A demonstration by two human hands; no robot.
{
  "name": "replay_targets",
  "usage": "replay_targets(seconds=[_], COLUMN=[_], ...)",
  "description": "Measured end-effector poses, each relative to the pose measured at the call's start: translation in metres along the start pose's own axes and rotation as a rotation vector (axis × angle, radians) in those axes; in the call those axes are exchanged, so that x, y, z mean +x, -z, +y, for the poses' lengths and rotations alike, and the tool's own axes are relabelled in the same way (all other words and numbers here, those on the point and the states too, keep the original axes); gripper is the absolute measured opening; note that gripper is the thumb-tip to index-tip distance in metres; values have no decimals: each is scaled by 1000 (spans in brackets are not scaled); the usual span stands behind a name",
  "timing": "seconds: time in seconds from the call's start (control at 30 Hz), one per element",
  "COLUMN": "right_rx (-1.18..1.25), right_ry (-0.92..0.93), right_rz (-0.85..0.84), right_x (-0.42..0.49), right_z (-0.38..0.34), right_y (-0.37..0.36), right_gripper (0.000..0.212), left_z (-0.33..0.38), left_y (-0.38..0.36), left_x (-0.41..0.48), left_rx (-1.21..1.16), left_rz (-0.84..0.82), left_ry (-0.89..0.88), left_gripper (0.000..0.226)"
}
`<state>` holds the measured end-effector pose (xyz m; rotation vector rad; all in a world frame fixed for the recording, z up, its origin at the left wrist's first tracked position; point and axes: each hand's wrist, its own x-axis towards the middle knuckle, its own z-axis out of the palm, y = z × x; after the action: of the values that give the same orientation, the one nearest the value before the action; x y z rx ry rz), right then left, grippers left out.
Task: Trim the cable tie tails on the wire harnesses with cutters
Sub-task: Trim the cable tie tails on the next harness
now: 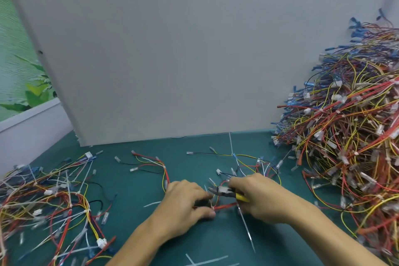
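While the left hand (pixel 185 198) pinches a red harness (pixel 225 205), the right hand (pixel 259 197) grips yellow-handled cutters (pixel 226 192).

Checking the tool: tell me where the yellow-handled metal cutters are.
Head view, low and right of centre: the yellow-handled metal cutters are gripped in the right hand, nose pointing left toward the left hand, above a red wire.
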<state>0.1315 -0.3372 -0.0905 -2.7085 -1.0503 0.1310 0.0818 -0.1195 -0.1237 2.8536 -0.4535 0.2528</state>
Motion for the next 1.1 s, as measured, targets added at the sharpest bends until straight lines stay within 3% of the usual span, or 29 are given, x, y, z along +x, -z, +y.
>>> replay_targets(seconds=[0.1, 0.2, 0.3, 0.43, 0.47, 0.53, 0.6, 0.67, 0.73, 0.8, 0.87, 1.0, 1.1], right_rx=[158, 229, 158, -138, -141, -157, -85, 135, 360, 478, 477, 409, 379], right_ry=[18, 13, -18, 26, 20, -14, -79, -78, -96, -259, -448, -656, -712], right_rz=[-69, -23, 160, 623, 655, 605, 383, 188, 281, 482, 571, 465, 397], right_x=[-3, -3, 0, -1, -4, -7, -10, -15, -21, -25, -28, -29, -28], right_z=[2, -3, -8, -23, -27, -31, -30, -23, -16, -2, 13, 37, 42], right_y=[6, 12, 8, -11, -14, -25, -32, -26, -10, 10, 21, 18, 8], right_gripper=[21, 20, 25, 10, 9, 18, 25, 24, 20, 17, 19, 21, 19], left_z=[0, 1, 1, 7, 8, 8, 5, 2, 1, 2, 8, 23, 34], left_y=[0, 3, 10, 18, 19, 18, 12, 8, 7, 8, 12, 13, 8], left_x=[-1, -2, -2, 0, -1, -5, -13, -22, -28, -31, -30, -20, -13], left_rx=[-55, -123, -131, -168, -157, -57, 77, 133, 151, 182, 174, 89, 82], left_rz=[95, 198, 282, 375, 387, 395, 326, 241, 208, 224, 269, 332, 270], left_ry=[-64, -111, -125, -137, -145, -178, -222, -220, -208, -202, -174, -234, -275], left_gripper=[28, 19, 16, 11, 10, 7, 10, 19, 18, 13, 18, 16, 21])
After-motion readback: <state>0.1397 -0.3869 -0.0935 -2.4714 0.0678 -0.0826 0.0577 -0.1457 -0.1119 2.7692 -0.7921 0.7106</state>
